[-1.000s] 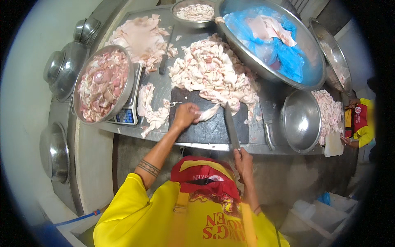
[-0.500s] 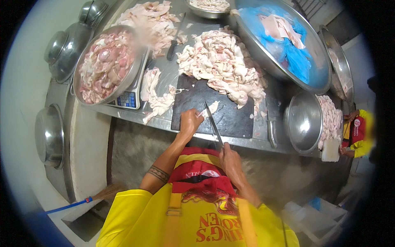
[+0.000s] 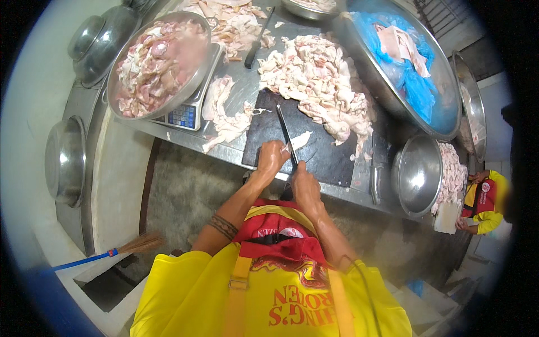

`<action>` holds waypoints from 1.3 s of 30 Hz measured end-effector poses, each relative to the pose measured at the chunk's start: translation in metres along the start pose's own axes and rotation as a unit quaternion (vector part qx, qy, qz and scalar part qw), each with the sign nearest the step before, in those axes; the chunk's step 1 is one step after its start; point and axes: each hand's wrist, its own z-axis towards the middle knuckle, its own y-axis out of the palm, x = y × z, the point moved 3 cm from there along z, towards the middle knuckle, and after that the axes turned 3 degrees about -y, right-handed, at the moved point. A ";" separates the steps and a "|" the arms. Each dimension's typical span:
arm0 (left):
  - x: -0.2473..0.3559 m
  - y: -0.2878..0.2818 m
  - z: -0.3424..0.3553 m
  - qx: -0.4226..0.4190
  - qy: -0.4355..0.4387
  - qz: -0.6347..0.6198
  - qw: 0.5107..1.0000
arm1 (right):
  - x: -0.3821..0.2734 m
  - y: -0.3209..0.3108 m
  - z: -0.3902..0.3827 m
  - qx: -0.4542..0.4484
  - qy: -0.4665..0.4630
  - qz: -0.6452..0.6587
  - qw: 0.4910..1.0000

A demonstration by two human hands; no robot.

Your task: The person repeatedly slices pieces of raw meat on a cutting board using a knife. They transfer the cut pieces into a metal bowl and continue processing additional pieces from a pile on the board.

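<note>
My right hand (image 3: 306, 182) is wrapped around the handle of a knife (image 3: 286, 130), whose long narrow blade points away from me over a dark cutting board (image 3: 331, 164). Close by on the left, my left hand (image 3: 273, 156) is closed on one end of a small strip of pale raw meat (image 3: 301, 140). The blade crosses this strip right beside my left fingertips. Whether it has cut in, I cannot tell. Beyond my hands, a big heap of pale raw meat pieces (image 3: 314, 73) covers the board's far part and the metal table.
Left stands a bowl of pinkish meat (image 3: 157, 67) on a scale (image 3: 184, 116). Two other knives lie on the table: one dark-handled (image 3: 252, 53), one metal-handled (image 3: 375, 185). Right are a large basin with blue plastic (image 3: 443, 126) and an empty bowl (image 3: 418, 175). A co-worker (image 3: 485, 196) is far right.
My right hand has moved forward with the knife and is now closer to my left hand. The blade has slid farther across the strip. The whole view has shifted slightly.
</note>
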 end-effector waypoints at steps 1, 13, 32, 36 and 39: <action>-0.002 0.001 -0.001 -0.002 -0.012 0.008 1.000 | 0.004 0.003 -0.005 -0.035 0.024 -0.004 0.999; 0.019 -0.129 0.044 -0.236 -0.111 -0.181 0.948 | 0.070 -0.034 -0.096 -0.091 0.048 -0.031 0.994; -0.046 -0.181 0.102 -0.122 -0.022 0.078 0.989 | 0.075 -0.063 -0.037 0.021 0.017 0.045 0.999; -0.084 -0.129 0.136 0.075 -0.070 0.333 0.937 | 0.083 -0.077 -0.034 0.105 0.041 -0.002 0.994; -0.100 -0.123 0.143 0.120 -0.178 0.266 0.940 | 0.082 -0.082 -0.052 0.092 0.033 0.005 0.995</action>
